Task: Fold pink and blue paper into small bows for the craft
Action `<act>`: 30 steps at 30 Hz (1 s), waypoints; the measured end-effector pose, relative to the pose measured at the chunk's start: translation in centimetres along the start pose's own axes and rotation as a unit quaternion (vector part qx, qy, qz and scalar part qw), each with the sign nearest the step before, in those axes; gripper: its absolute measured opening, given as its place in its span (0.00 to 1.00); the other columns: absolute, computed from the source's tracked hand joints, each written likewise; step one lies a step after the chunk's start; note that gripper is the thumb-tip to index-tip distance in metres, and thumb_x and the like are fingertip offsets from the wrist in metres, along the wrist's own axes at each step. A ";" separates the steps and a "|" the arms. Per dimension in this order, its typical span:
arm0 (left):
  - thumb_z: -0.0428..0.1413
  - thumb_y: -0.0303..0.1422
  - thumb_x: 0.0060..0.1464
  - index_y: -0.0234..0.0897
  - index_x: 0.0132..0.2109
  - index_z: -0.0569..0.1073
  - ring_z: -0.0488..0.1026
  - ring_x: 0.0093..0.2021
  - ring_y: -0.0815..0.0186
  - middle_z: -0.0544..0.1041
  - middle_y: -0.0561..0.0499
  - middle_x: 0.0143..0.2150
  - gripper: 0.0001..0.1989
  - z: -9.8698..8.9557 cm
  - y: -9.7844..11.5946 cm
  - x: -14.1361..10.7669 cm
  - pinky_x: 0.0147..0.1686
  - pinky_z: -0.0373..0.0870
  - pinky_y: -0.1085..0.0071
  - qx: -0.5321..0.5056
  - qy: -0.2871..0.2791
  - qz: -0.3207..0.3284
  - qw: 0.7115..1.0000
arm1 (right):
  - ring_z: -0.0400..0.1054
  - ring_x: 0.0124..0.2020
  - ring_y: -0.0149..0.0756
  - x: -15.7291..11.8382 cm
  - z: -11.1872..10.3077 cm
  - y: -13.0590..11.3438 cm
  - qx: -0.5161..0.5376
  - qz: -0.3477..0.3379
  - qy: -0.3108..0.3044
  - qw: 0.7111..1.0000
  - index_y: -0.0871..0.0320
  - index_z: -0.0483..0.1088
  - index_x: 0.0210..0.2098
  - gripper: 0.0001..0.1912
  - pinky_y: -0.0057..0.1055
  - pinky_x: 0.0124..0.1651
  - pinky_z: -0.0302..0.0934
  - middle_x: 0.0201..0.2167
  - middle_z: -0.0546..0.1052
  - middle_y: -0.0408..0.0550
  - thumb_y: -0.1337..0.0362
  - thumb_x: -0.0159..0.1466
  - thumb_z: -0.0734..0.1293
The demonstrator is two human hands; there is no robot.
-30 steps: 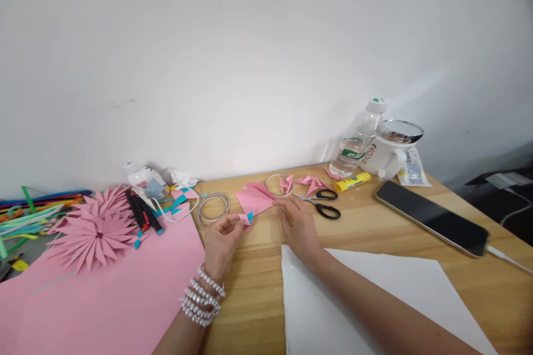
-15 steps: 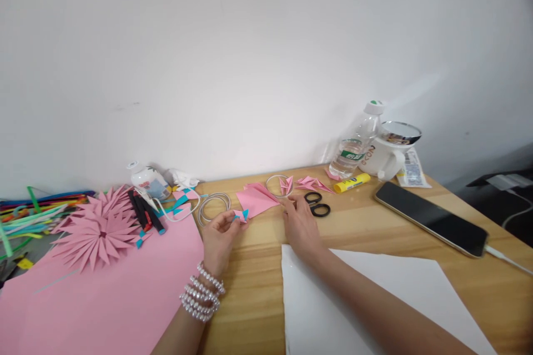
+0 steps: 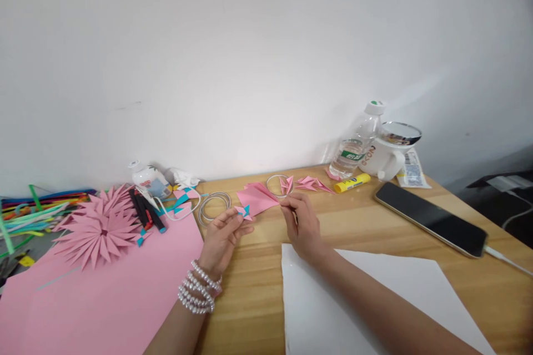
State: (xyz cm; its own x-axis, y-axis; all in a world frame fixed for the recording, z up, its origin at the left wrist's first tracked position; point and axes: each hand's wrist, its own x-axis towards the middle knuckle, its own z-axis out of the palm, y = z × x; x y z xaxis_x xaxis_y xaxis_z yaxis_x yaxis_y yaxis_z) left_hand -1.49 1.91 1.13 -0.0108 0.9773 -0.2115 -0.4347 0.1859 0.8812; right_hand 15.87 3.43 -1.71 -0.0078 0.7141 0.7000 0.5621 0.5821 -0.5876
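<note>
My left hand (image 3: 225, 233), with several strands of beads at its wrist, pinches a small folded paper piece (image 3: 244, 212) in pink and blue between thumb and fingers. Just behind it lies a folded pink paper sheet (image 3: 256, 198). My right hand (image 3: 302, 224) is closed, its thumb and forefinger pressed together near the right corner of that sheet. What these fingers hold is hidden. A metal ring (image 3: 267, 184) and a folded pink paper piece (image 3: 286, 184) lie just beyond the right hand.
At left are a pink sheet (image 3: 112, 305), spiky paper flowers (image 3: 97, 233), markers (image 3: 141, 211) and pipe cleaners (image 3: 37, 216). To the right stand a water bottle (image 3: 353, 147) and white mug (image 3: 381, 160), near a glue stick (image 3: 352, 183), phone (image 3: 433, 219) and white sheet (image 3: 387, 294).
The black scissor handles beside my right hand no longer show. That hand has turned and its fingers have closed. My left hand has tilted the pink and blue piece, showing more of its face.
</note>
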 end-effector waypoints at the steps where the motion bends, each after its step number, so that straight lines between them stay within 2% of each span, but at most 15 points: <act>1: 0.60 0.27 0.40 0.34 0.33 0.74 0.75 0.33 0.64 0.78 0.52 0.29 0.08 0.1 0.1 -0.1 0.34 0.72 0.71 -0.007 -0.020 -0.002 1.000 | 0.62 0.38 0.36 0.0 -0.1 -0.3 0.055 -0.011 0.027 0.998 0.57 0.60 0.40 0.08 0.33 0.39 0.59 0.34 0.66 0.50 0.69 0.63 0.54; 3: 0.59 0.26 0.42 0.34 0.33 0.74 0.74 0.33 0.65 0.78 0.52 0.30 0.07 0.3 0.3 -0.3 0.37 0.71 0.70 -0.008 -0.051 0.003 0.999 | 0.62 0.36 0.35 0.0 -0.1 -0.9 0.116 0.032 0.059 0.991 0.56 0.61 0.41 0.09 0.32 0.38 0.59 0.33 0.65 0.49 0.69 0.63 0.53; 6: 0.60 0.26 0.41 0.33 0.32 0.74 0.74 0.32 0.66 0.78 0.51 0.29 0.07 0.6 0.2 -0.6 0.38 0.71 0.68 0.014 -0.066 0.007 0.998 | 0.61 0.32 0.33 0.0 0.3 -1.1 0.145 0.121 0.040 0.981 0.57 0.62 0.40 0.08 0.30 0.35 0.58 0.31 0.65 0.47 0.65 0.62 0.56; 8: 0.61 0.28 0.40 0.33 0.32 0.74 0.74 0.31 0.65 0.77 0.50 0.29 0.08 0.7 0.1 -0.7 0.37 0.71 0.67 0.026 -0.069 0.002 0.997 | 0.60 0.28 0.32 -0.1 0.7 -0.8 0.135 0.143 -0.009 0.980 0.57 0.63 0.37 0.07 0.28 0.31 0.56 0.28 0.65 0.46 0.63 0.61 0.58; 10: 0.61 0.29 0.40 0.33 0.33 0.74 0.74 0.31 0.64 0.77 0.49 0.29 0.09 0.7 0.0 -0.6 0.35 0.72 0.67 0.028 -0.060 0.004 0.998 | 0.58 0.25 0.31 -0.1 0.9 -0.4 0.096 0.145 -0.082 0.981 0.57 0.63 0.28 0.08 0.27 0.29 0.54 0.23 0.65 0.44 0.60 0.60 0.59; 12: 0.61 0.28 0.39 0.33 0.32 0.74 0.74 0.29 0.66 0.77 0.50 0.29 0.09 0.5 0.0 -0.4 0.33 0.72 0.68 0.021 -0.024 0.021 0.999 | 0.56 0.22 0.31 -0.1 1.0 -0.2 0.059 0.160 -0.137 0.976 0.57 0.62 0.22 0.14 0.27 0.27 0.51 0.18 0.62 0.42 0.57 0.60 0.58; 14: 0.62 0.28 0.38 0.32 0.31 0.74 0.74 0.28 0.68 0.77 0.51 0.28 0.09 0.3 0.0 -0.1 0.33 0.72 0.70 0.015 0.030 0.041 0.999 | 0.54 0.19 0.30 0.1 0.9 -0.1 0.056 0.195 -0.159 0.966 0.57 0.62 0.23 0.15 0.26 0.25 0.49 0.16 0.61 0.40 0.56 0.61 0.57; 16: 0.62 0.29 0.37 0.32 0.31 0.73 0.74 0.28 0.68 0.76 0.52 0.27 0.10 0.0 0.0 0.1 0.31 0.73 0.70 0.014 0.080 0.053 0.995 | 0.54 0.18 0.29 0.2 0.8 -0.2 0.088 0.237 -0.153 0.955 0.57 0.64 0.30 0.14 0.26 0.24 0.49 0.17 0.60 0.39 0.54 0.61 0.55; 18: 0.63 0.30 0.35 0.32 0.32 0.73 0.74 0.27 0.66 0.75 0.53 0.26 0.12 -0.2 0.0 0.4 0.29 0.73 0.69 0.016 0.114 0.061 0.992 | 0.55 0.20 0.30 0.4 0.7 -0.2 0.147 0.271 -0.118 0.944 0.58 0.63 0.39 0.17 0.25 0.25 0.51 0.19 0.60 0.39 0.52 0.61 0.54; 20: 0.63 0.29 0.34 0.32 0.32 0.73 0.74 0.26 0.66 0.75 0.53 0.25 0.13 -0.3 0.0 0.5 0.28 0.74 0.68 0.017 0.136 0.069 0.988 | 0.56 0.22 0.29 0.5 0.8 -0.1 0.229 0.310 -0.093 0.918 0.59 0.62 0.42 0.22 0.25 0.26 0.52 0.21 0.60 0.39 0.48 0.60 0.54; 21: 0.63 0.29 0.33 0.32 0.31 0.73 0.74 0.26 0.66 0.75 0.53 0.25 0.13 -0.3 0.0 0.5 0.29 0.74 0.68 0.015 0.142 0.073 0.987 | 0.55 0.21 0.28 0.5 0.9 0.0 0.277 0.336 -0.096 0.895 0.60 0.63 0.41 0.24 0.25 0.25 0.52 0.21 0.61 0.39 0.46 0.59 0.55; 23: 0.63 0.28 0.33 0.31 0.30 0.73 0.74 0.27 0.66 0.75 0.53 0.25 0.11 -0.2 0.0 0.5 0.32 0.74 0.66 0.007 0.142 0.083 0.986 | 0.53 0.19 0.26 0.6 1.1 0.1 0.375 0.400 -0.119 0.828 0.61 0.65 0.38 0.26 0.24 0.21 0.50 0.21 0.61 0.40 0.44 0.56 0.57; 26: 0.62 0.27 0.34 0.30 0.28 0.73 0.75 0.29 0.66 0.76 0.52 0.26 0.09 -0.2 -0.1 0.6 0.37 0.73 0.66 0.001 0.135 0.094 0.986 | 0.52 0.17 0.23 0.6 1.0 0.3 0.505 0.476 -0.162 0.702 0.62 0.67 0.35 0.26 0.21 0.18 0.47 0.21 0.62 0.40 0.43 0.52 0.61; 29: 0.62 0.26 0.35 0.30 0.28 0.73 0.75 0.28 0.67 0.76 0.51 0.25 0.08 -0.3 -0.2 0.7 0.36 0.73 0.67 0.006 0.142 0.091 0.986 | 0.53 0.18 0.20 0.7 0.4 0.5 0.610 0.509 -0.222 0.565 0.62 0.67 0.34 0.24 0.18 0.19 0.52 0.22 0.62 0.40 0.47 0.49 0.67; 30: 0.62 0.26 0.35 0.30 0.28 0.73 0.75 0.28 0.67 0.76 0.51 0.25 0.09 -0.4 -0.2 0.8 0.36 0.73 0.67 0.006 0.143 0.089 0.986 | 0.54 0.19 0.20 0.7 0.2 0.5 0.629 0.508 -0.236 0.538 0.62 0.67 0.33 0.22 0.18 0.21 0.55 0.22 0.62 0.40 0.51 0.49 0.69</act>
State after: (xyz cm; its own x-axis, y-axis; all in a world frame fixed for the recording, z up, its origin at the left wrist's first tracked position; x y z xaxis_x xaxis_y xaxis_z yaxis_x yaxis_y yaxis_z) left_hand -1.71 2.57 0.60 -0.3406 0.9261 -0.1621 -0.3921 0.0168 0.9198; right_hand 16.00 4.37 -1.60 -0.6021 0.7583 -0.2498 -0.5282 -0.6130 -0.5875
